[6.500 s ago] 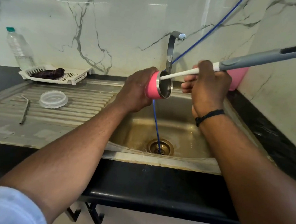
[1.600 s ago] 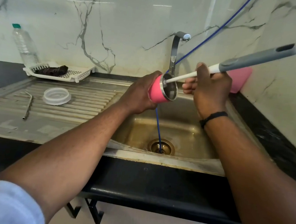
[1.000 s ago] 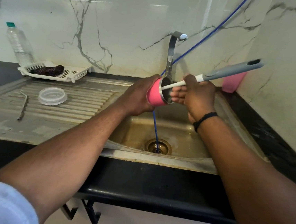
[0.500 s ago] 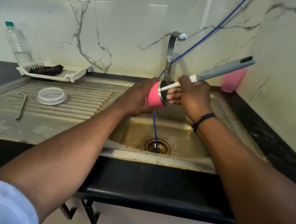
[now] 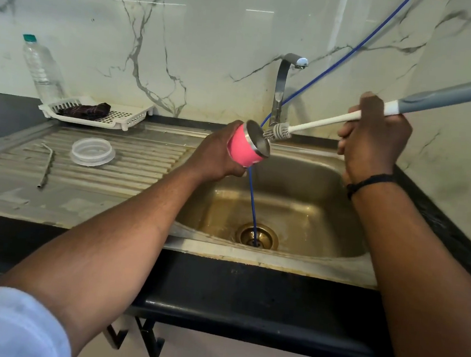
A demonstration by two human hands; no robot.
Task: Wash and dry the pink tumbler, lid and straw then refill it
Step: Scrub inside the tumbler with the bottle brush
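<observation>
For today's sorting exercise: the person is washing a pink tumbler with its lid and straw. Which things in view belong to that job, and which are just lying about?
Belong to the job:
pink tumbler, gripped by the left hand
bottle brush, held by the right hand
clear lid
metal straw
tap
sink

Lying about:
plastic bottle
white tray
dark cloth
blue hose

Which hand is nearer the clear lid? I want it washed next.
Left. The left hand, holding the pink tumbler, is just right of the clear lid; the right hand is across the sink.
</observation>
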